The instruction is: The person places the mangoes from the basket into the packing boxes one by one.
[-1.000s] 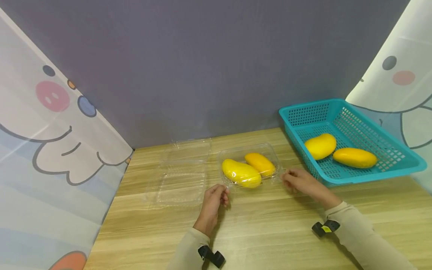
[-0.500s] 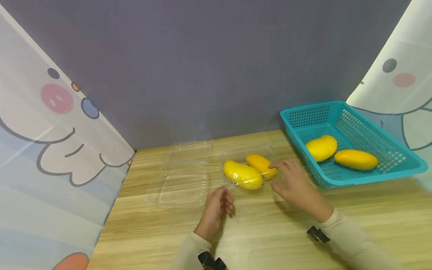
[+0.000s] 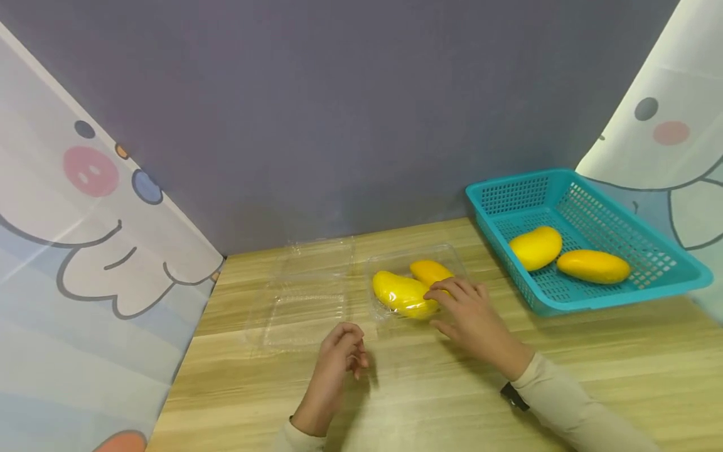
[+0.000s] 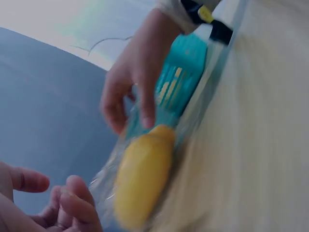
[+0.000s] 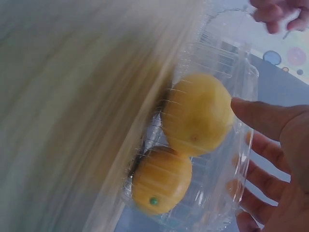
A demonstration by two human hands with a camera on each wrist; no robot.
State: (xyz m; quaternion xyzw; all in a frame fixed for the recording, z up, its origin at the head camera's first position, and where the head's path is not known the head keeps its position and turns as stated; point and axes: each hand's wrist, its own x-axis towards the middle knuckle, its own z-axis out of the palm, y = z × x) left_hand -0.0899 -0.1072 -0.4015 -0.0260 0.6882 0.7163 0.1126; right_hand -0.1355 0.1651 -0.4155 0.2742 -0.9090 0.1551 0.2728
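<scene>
Neither hand is visibly gripping anything. With its fingers spread and gently bent, the right hand [image 3: 471, 317] is lying over the right front part of a clear, rectangular plastic clamshell container [image 5: 217, 181]; the pictures are not settling whether the fingertips are pressing on the plastic. With its fingers loosely curled around nothing, the left hand [image 3: 339, 351] is hovering above the light wood-grain table [image 3: 423, 389], near the container's front left corner and apart from it.

Inside the container, a smooth, bright yellow, elongated mango [image 3: 401, 292] is lying at the front, and a deeper yellow-orange oval mango [image 3: 428, 271] is lying just behind and to the right, partly hidden by the right hand. Clear plastic is covering both; whether the lid's edge is fully latching cannot be told.

To the left, a second clear plastic clamshell container [image 3: 307, 314] is lying unfolded. To the right, a turquoise perforated plastic basket [image 3: 627, 297] is holding two more yellow mangoes [image 3: 536, 248].

Caution: if the edge is not latching, the lid could be springing up once unloaded. Uneven pressure from the right hand could be denting the thin plastic or, with the left hand not bracing, sliding the container.
</scene>
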